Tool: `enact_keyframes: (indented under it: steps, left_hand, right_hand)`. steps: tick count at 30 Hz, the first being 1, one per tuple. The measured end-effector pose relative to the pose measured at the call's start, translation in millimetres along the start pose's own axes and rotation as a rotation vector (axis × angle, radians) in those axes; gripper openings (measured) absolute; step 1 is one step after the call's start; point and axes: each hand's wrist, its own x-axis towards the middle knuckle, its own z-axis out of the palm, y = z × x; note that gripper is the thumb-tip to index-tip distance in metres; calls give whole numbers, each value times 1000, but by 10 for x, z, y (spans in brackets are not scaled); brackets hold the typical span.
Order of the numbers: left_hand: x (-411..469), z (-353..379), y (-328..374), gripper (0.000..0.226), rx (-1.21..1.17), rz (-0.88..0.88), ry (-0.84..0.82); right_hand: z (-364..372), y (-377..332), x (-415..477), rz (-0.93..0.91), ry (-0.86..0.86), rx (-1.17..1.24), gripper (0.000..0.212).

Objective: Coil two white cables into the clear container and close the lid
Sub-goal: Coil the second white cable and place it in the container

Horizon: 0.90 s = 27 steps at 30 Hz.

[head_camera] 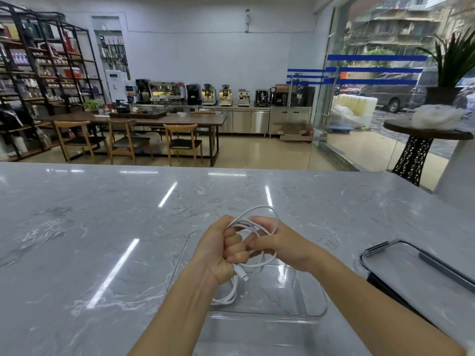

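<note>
While the grey counter (102,227) fills most of the view, the clear container (308,314) sits on it straight below both hands, its long axis running away from the person. The lid (411,265) lies off to the right, apart from the container and nearer the right hand (280,242). The left hand (218,250) has its fingers clenched round a gathered bundle of white cable (267,209); the right hand's fingers curl round the loops' other side. 1 hanging loop (227,294) drops under the left wrist into the container; whether it is the 2nd cable I cannot tell. A connector (245,278) pokes out below the left fist. The coil probably needs only lowering straight down.
</note>
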Motion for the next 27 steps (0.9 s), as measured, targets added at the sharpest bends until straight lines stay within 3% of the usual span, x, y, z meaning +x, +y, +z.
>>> enact_keyframes:
  steps: [6,8,11,13,15,20,23,27]
  left_hand:
    - [19,-4,68,60,-73,-31,-33]
    - [35,8,85,59,-75,-29,-25]
    - [49,30,80,59,-52,-31,-13]
    - [48,32,73,57,-48,-44,-10]
    - [38,-1,104,57,-57,-52,-9]
    - [-7,-181,285,58,-22,-35,46]
    - [-11,-150,215,55,90,-37,61]
    - [40,-106,133,55,135,-24,85]
  right_hand:
    - [10,9,-37,-12,1,51,20]
    - [20,-16,-52,-5,48,-35,33]
    - [-21,-41,-59,-11,104,-130,72]
    - [-69,-34,-72,-9,102,-165,80]
    - [-153,-14,-110,8,107,-178,74]
    - [-555,63,-314,70,251,-227,27]
    - [-668,50,-364,106,234,-300,31]
    - [-623,19,-384,217,87,-363,44]
